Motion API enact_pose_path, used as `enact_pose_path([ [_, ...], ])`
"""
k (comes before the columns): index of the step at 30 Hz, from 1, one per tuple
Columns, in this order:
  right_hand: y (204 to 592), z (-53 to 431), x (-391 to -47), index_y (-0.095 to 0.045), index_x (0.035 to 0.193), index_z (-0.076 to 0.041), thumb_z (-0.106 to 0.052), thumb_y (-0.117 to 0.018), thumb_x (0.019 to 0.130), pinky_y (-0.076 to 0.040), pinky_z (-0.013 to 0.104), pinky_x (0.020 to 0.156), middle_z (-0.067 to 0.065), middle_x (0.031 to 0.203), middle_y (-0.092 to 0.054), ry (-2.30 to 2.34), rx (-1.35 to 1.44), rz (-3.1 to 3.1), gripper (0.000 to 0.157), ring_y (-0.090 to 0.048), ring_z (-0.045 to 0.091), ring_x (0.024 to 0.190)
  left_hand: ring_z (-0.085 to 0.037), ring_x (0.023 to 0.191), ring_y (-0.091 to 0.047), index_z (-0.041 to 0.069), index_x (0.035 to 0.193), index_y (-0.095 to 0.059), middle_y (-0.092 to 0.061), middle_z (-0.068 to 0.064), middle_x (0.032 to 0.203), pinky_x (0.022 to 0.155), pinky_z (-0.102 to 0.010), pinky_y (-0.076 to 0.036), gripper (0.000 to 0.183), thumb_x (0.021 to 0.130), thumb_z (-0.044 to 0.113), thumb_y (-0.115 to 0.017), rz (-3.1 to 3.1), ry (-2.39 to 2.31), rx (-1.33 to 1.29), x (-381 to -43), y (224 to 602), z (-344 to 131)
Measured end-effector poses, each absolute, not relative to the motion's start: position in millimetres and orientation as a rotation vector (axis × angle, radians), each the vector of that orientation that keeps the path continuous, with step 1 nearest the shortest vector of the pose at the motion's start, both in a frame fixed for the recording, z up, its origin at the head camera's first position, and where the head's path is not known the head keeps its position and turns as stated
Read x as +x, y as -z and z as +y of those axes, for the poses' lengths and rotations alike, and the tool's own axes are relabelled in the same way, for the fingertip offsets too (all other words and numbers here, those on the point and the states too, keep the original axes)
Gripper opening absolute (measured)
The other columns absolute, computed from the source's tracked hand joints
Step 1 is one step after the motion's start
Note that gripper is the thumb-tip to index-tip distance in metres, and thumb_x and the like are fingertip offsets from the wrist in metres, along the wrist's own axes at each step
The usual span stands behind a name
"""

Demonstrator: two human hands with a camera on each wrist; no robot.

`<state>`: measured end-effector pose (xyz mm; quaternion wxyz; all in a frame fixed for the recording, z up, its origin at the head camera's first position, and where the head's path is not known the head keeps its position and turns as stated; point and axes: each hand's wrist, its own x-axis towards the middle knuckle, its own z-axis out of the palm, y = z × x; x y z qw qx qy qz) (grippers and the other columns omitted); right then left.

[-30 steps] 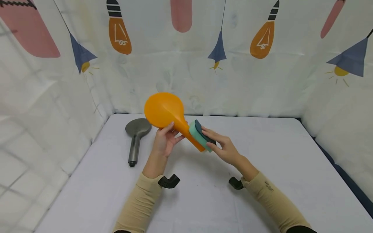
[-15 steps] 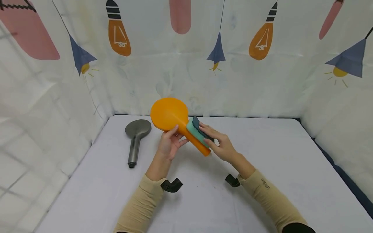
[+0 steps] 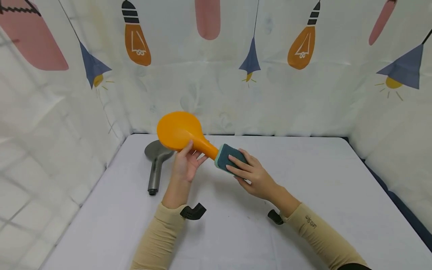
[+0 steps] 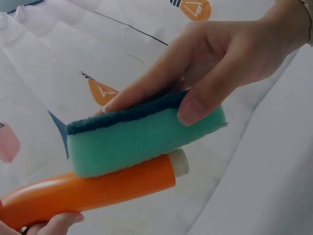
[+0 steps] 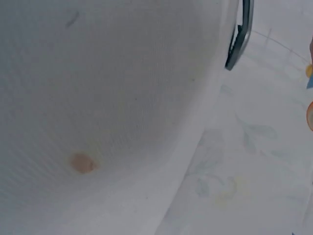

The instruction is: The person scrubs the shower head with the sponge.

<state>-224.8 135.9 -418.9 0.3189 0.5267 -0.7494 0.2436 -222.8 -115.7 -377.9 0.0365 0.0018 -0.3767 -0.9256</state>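
My left hand (image 3: pixel 185 165) holds an orange shower head (image 3: pixel 180 131) by its neck, above the table, with its round head to the upper left and its handle slanting down right. My right hand (image 3: pixel 253 176) grips a sponge (image 3: pixel 231 157) with a teal soft side and a dark scouring side. In the left wrist view the sponge's teal face (image 4: pixel 132 142) lies along the orange handle (image 4: pixel 127 188), near its pale threaded end (image 4: pixel 181 162). From the head view the sponge covers that end.
A grey shower head (image 3: pixel 155 180) lies on the white table (image 3: pixel 236 232) at the left, its head partly hidden behind the orange one. White printed cloth (image 3: pixel 216 86) hangs behind the table and at both sides.
The orange shower head has shifted right, then back left. The right hand has turned the sponge so its dark side faces up, and it now sits over the handle's end.
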Motion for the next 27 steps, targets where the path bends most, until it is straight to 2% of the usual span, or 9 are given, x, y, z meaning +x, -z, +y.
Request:
enact_pose_path([
  [2,418,133,-225,-0.067,0.135,-0.007,-0.022,-0.058,0.106,-0.048,0.063,0.098,0.019,0.143,-0.059,-0.563,1.370,-1.965,0.034,-0.044,0.054,0.135,-0.029,0.116,-0.061,0.014,0.151,-0.036,-0.051,-0.011,0.137,0.096,-0.053,-0.053,0.041,0.111,0.017,-0.047,-1.171,2.835,0.005,-222,379,-114],
  [6,413,123,-226,-0.064,0.138,-0.008,-0.026,-0.051,0.109,-0.047,0.062,0.099,0.016,0.148,-0.055,-0.497,1.347,-1.993,0.036,-0.040,0.053,0.138,-0.025,0.112,-0.062,0.011,0.151,-0.036,-0.052,-0.011,0.133,0.088,-0.042,-0.058,0.042,0.111,0.018,-0.046,-1.195,2.842,0.036,-221,383,-107],
  [9,407,117,-226,-0.060,0.142,-0.008,-0.023,-0.051,0.109,-0.045,0.063,0.100,0.016,0.152,-0.051,-0.480,1.327,-2.029,0.037,-0.036,0.054,0.141,-0.021,0.106,-0.064,0.010,0.152,-0.035,-0.053,-0.010,0.129,0.084,-0.036,-0.058,0.043,0.111,0.019,-0.046,-1.217,2.871,0.066,-221,384,-101],
  [12,403,113,-225,-0.058,0.143,-0.006,-0.021,-0.055,0.108,-0.047,0.063,0.098,0.018,0.151,-0.050,-0.475,1.314,-2.049,0.038,-0.036,0.056,0.140,-0.020,0.101,-0.065,0.008,0.151,-0.035,-0.054,-0.010,0.127,0.083,-0.036,-0.058,0.043,0.111,0.019,-0.046,-1.221,2.895,0.102,-222,385,-98],
  [17,404,117,-225,-0.058,0.143,-0.004,-0.016,-0.061,0.104,-0.049,0.062,0.096,0.019,0.151,-0.050,-0.469,1.336,-2.071,0.040,-0.040,0.055,0.137,-0.025,0.110,-0.062,0.009,0.152,-0.034,-0.052,-0.012,0.133,0.093,-0.043,-0.055,0.044,0.111,0.019,-0.046,-1.205,2.892,0.157,-224,382,-102],
  [20,410,123,-224,-0.058,0.143,-0.005,-0.012,-0.068,0.100,-0.049,0.062,0.096,0.019,0.151,-0.051,-0.468,1.350,-2.077,0.045,-0.042,0.056,0.135,-0.030,0.123,-0.056,0.011,0.154,-0.032,-0.049,-0.013,0.140,0.105,-0.054,-0.046,0.046,0.111,0.019,-0.046,-1.161,2.892,0.157,-225,380,-107],
  [22,413,127,-223,-0.058,0.143,-0.007,-0.012,-0.068,0.099,-0.049,0.062,0.097,0.019,0.151,-0.051,-0.474,1.356,-2.084,0.045,-0.042,0.056,0.136,-0.033,0.129,-0.053,0.012,0.155,-0.031,-0.047,-0.014,0.143,0.108,-0.061,-0.039,0.047,0.111,0.019,-0.047,-1.135,2.893,0.147,-225,379,-109],
  [25,415,127,-222,-0.059,0.143,-0.006,-0.013,-0.065,0.102,-0.048,0.063,0.099,0.020,0.149,-0.052,-0.517,1.352,-2.087,0.042,-0.040,0.055,0.137,-0.033,0.131,-0.052,0.013,0.154,-0.032,-0.047,-0.013,0.143,0.108,-0.064,-0.037,0.047,0.111,0.018,-0.048,-1.134,2.888,0.126,-225,380,-110],
  [27,414,124,-223,-0.058,0.144,-0.005,-0.012,-0.065,0.102,-0.046,0.063,0.101,0.020,0.149,-0.052,-0.563,1.332,-2.089,0.043,-0.038,0.054,0.139,-0.031,0.126,-0.055,0.012,0.153,-0.033,-0.050,-0.012,0.140,0.107,-0.060,-0.041,0.045,0.111,0.017,-0.048,-1.182,2.886,0.107,-224,382,-107],
])
